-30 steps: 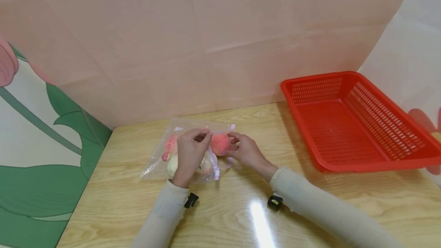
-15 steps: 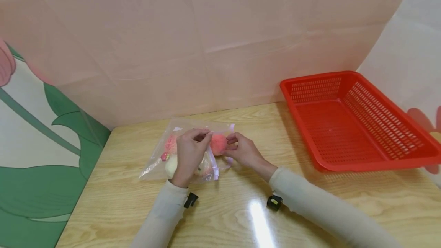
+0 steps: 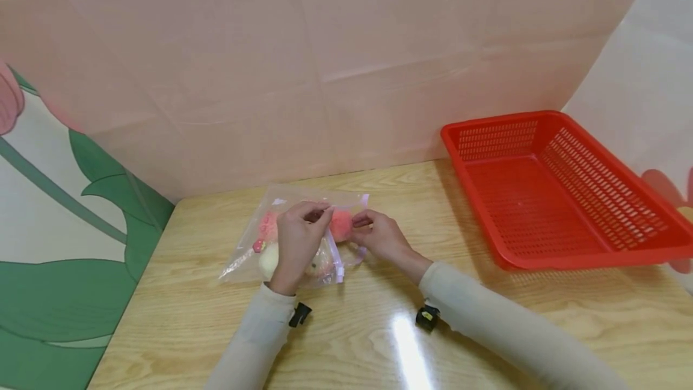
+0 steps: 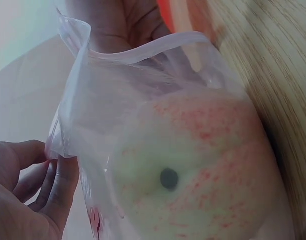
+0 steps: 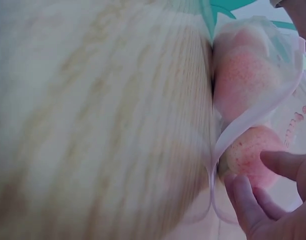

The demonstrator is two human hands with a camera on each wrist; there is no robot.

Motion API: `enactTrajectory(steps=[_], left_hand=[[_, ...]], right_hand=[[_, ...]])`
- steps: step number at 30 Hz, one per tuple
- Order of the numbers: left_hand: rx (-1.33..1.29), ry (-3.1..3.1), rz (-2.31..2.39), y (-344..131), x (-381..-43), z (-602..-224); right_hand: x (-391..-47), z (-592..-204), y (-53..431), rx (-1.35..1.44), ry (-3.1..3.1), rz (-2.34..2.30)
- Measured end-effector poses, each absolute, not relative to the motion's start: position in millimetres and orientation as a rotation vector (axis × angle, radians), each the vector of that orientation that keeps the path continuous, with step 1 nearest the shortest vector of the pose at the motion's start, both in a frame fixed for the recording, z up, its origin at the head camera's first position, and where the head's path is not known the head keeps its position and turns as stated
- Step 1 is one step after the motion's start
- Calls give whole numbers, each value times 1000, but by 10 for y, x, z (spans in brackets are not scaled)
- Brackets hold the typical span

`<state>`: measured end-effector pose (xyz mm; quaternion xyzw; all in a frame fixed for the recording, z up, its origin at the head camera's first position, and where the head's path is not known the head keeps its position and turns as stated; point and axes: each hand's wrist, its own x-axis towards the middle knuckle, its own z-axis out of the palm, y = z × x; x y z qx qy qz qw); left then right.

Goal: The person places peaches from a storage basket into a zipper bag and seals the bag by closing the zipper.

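Observation:
A clear zip bag (image 3: 245,256) with a pale purple closure strip lies on the table. Inside it are several round fruits; a pale, red-speckled one (image 4: 208,130) with a dark stem hollow fills the left wrist view. My left hand (image 3: 301,235) reaches over the bag and pinches the edge of its mouth between thumb and fingers. At that mouth, my right hand (image 3: 381,235) holds a pink peach (image 3: 340,225), thumb on one side and fingers on the other. In the right wrist view, this peach (image 5: 253,150) sits between the strips of the opening.
A red perforated plastic basket (image 3: 533,197) stands at the right of the wooden table (image 3: 189,330). A pinkish sheet (image 3: 325,77) covers the wall behind, and a panel with green leaves (image 3: 59,300) stands at the left.
My right hand has moved slightly left with the pink peach, which now sits deeper in the bag's mouth. My left hand keeps its pinch in the same place.

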<state>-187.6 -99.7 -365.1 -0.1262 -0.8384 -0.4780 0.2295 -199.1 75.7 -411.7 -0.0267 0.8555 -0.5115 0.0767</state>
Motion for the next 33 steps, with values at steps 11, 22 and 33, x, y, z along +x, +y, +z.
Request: enactTrajectory(steps=[11,22,33], left_hand=[[-356,-2312,-1303,-1011,-1866,-3649],[-479,-2573,-1116,-940,-1738,-3691],[-753,-2809,-670,-872,-1554,-3706]], right_hand=[[-1959,-4084,787,-310,2464,-1504],[-2171,-3986,1066,2,2529,-1707],[-2393,-4033,1104,139,2390,-1708]])
